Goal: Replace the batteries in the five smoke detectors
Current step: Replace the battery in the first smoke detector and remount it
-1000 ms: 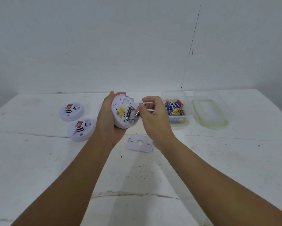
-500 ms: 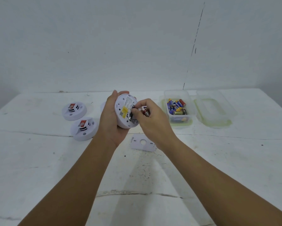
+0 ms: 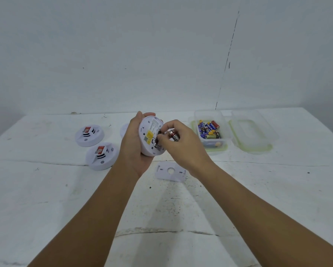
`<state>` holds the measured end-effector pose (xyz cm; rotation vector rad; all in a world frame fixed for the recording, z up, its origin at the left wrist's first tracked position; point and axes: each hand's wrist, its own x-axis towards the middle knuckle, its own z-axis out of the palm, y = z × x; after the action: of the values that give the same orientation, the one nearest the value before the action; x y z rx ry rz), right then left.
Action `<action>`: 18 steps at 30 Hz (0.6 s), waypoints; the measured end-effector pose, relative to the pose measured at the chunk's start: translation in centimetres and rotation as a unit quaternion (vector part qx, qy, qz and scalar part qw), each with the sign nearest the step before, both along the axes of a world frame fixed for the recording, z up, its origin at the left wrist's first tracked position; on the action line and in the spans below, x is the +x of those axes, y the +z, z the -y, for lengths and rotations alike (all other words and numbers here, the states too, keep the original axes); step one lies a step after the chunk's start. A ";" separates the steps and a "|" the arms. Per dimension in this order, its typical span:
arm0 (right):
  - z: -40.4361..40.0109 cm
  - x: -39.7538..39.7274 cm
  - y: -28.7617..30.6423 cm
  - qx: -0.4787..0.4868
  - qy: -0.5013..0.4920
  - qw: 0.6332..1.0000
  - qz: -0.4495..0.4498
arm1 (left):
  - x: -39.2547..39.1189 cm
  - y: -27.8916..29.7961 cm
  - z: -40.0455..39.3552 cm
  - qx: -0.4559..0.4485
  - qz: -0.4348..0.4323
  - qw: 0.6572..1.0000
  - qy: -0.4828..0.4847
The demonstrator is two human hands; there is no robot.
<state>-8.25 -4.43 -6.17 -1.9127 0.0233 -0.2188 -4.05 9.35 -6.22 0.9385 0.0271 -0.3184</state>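
My left hand (image 3: 134, 143) holds a round white smoke detector (image 3: 149, 137) upright above the table, its back with the yellow label facing right. Pressed against its open battery bay, my right hand (image 3: 178, 143) pinches a red and black battery (image 3: 173, 135). A metal contact or another battery shows in the bay just below my fingertips. The detector's white back plate (image 3: 171, 171) lies flat on the table under my hands. Two more white detectors (image 3: 89, 135) (image 3: 102, 156) sit face up at the left. Another white one (image 3: 124, 130) peeks out behind my left hand.
A clear plastic box (image 3: 210, 130) with several batteries stands at the right of my hands, its green-rimmed lid (image 3: 251, 132) lying beside it. The white table (image 3: 181, 209) meets a white wall at the back.
My right hand has closed in on the detector's battery bay, bringing the battery against it. Both hands have drifted slightly right in the view.
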 end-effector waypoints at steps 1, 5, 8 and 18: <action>0.0 0.0 0.0 0.003 0.001 1.000 -0.006 | 0.0 -0.1 0.0 0.003 -0.003 1.000 -0.004; 0.0 -0.2 -0.4 -0.003 -0.002 1.000 -0.016 | -0.2 -0.5 0.2 -0.001 -0.018 1.000 -0.013; 0.2 -0.2 -0.5 -0.017 0.002 1.000 -0.005 | -0.1 -0.7 0.2 -0.007 -0.019 1.000 -0.013; 0.5 0.0 0.2 -0.230 0.033 0.971 0.052 | 1.0 -0.2 -0.4 0.015 -0.038 0.999 -0.004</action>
<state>-8.22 -4.92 -5.95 -2.3570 -0.1745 -0.2985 -3.00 9.77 -6.46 0.9555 0.0979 -0.3627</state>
